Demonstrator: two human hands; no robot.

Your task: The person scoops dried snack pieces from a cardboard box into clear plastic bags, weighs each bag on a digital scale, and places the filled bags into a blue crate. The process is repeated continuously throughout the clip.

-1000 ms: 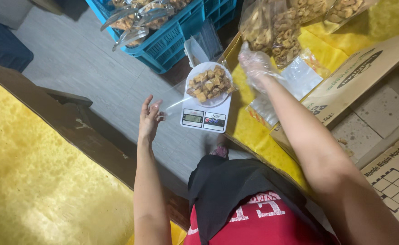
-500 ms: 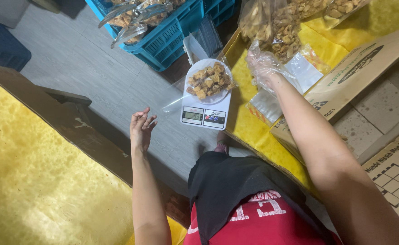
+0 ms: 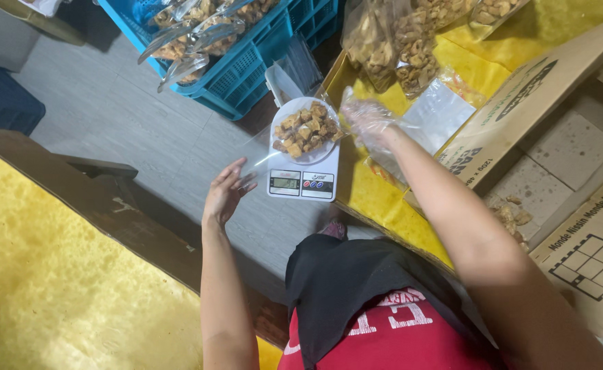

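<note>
Your gloved right hand (image 3: 366, 118) hovers, fingers loose, just beside the snack pieces (image 3: 306, 130) heaped on the white scale (image 3: 301, 179). They look light and brittle, so pinch gently. Your left hand (image 3: 224, 193), fingers spread, seems to touch the clear bag (image 3: 259, 154); its slippery film is best taken at the rim.

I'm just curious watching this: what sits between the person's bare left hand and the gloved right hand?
In the head view, a small white kitchen scale carrying a plate of fried snack pieces lies between the left hand and the right hand.
</note>
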